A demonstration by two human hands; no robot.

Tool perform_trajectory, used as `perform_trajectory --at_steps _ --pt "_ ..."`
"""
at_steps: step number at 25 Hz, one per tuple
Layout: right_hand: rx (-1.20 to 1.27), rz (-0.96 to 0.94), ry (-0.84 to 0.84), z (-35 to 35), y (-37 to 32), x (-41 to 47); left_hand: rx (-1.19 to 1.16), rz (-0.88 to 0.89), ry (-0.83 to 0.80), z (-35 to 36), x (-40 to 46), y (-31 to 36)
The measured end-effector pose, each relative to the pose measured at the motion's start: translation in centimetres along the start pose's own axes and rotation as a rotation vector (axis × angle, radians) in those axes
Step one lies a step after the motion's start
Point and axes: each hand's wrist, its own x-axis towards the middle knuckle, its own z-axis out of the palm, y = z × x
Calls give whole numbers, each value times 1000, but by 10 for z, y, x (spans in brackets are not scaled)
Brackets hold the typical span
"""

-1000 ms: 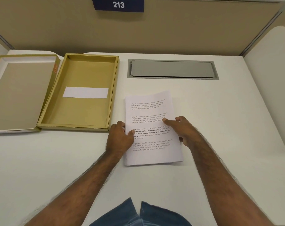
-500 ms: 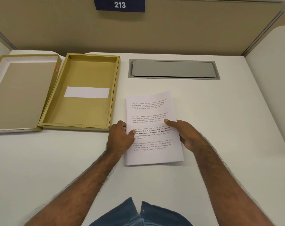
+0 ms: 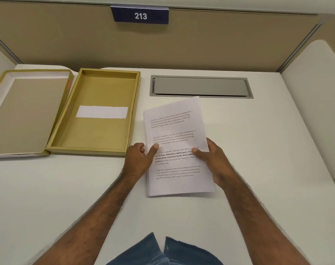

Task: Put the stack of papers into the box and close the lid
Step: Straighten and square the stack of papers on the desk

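So the white printed paper stack [image 3: 177, 148] is pinched at its long sides by left hand [image 3: 139, 159] and right hand [image 3: 213, 161], and the open mustard cardboard box [image 3: 97, 111] lies parallel, just beside the left hand, toward the desk's left edge.

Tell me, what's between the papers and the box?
Only a narrow strip of bare desk, seen in the head view. The papers sit right of the box, held by both hands.

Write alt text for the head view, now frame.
Both hands, left and right, hold a stack of papers over a white desk. To its left an open box with a white slip inside, lid beside it.
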Motion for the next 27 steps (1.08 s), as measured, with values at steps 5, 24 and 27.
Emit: perform_trajectory --at_steps 5,24,27 --pt "15 -295 -61 -13 -21 -22 -572 77 -123 -15 -14 52" --pt "-221 -608 136 -28 1 -20 -465 452 -155 -9 -13 55" --pt "-194 -590 110 -28 7 -26 -401 462 -120 -13 -22 56"
